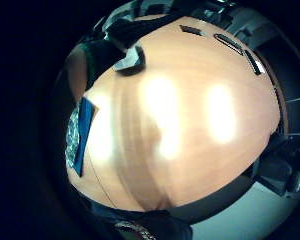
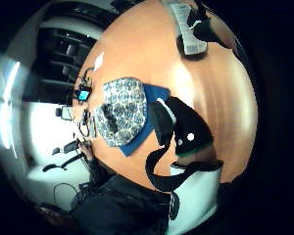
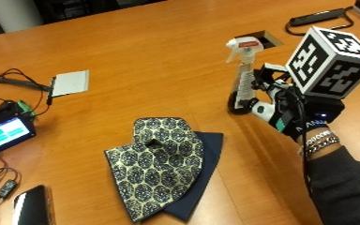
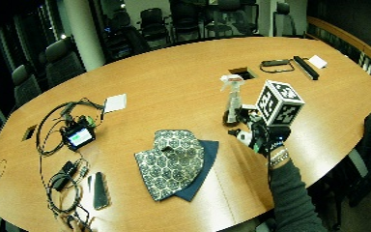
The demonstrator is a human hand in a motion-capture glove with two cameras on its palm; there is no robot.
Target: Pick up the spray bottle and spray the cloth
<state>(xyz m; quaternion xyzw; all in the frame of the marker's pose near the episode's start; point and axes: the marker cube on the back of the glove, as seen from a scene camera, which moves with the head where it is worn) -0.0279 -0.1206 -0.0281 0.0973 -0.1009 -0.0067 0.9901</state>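
The spray bottle [image 3: 242,77] stands upright on the wooden table [image 3: 142,51]; it has a white trigger head, a labelled clear body and a dark base. My gloved right hand [image 3: 279,111] hovers just to its right at base height, fingers relaxed and reaching toward it, holding nothing. In the thumb side palm view the bottle [image 2: 188,30] sits a short way off from the black thumb [image 2: 186,129]. The patterned cloth [image 3: 158,164] lies folded over a navy cloth [image 3: 205,168], left of and nearer than the hand. The wide view shows the bottle [image 4: 232,96], hand [image 4: 259,133] and cloth [image 4: 171,162].
A small screen device [image 3: 5,132] with cables sits at the table's left edge, a dark phone [image 3: 30,206] near the front left corner, a white card [image 3: 71,83] further back. A table cutout [image 3: 258,40] and a black power strip [image 3: 317,18] lie behind the bottle.
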